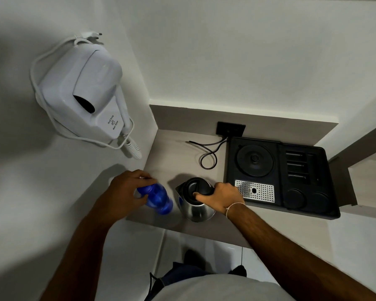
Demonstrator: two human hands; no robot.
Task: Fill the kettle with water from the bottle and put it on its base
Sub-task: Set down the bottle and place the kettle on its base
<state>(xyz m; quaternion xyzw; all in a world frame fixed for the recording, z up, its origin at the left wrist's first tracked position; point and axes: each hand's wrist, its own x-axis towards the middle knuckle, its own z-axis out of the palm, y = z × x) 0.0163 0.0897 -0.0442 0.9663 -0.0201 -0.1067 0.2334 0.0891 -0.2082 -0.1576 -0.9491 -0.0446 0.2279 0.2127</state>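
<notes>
From the head camera, a grey table (172, 153) fills a wall niche; the kettle (197, 199), steel-bodied with a black lid, stands on it close to the front edge, roughly midway between the left corner and the black tray (326, 205); its lid is down and its spout points left. The right hand (220, 197) grips the kettle's black handle, fingers (204, 197) curled tight around it, the thumb lying on the lid's rear edge. The left hand (126, 190) is at the table's front-left corner, fingers wrapped around the top of a blue bottle (159, 197); the bottle is tilted, its base toward the kettle, just beside it but apart; whether a cap is on it cannot be told. The round kettle base (254, 160) sits bare in the tray's rear-left recess, well apart from the kettle; a perforated metal grille (254, 190) lies in front of it. A black cord (208, 153) loops over the table from a wall socket (230, 129) at the rear edge. A white hair dryer (89, 92) hangs on the left wall.
</notes>
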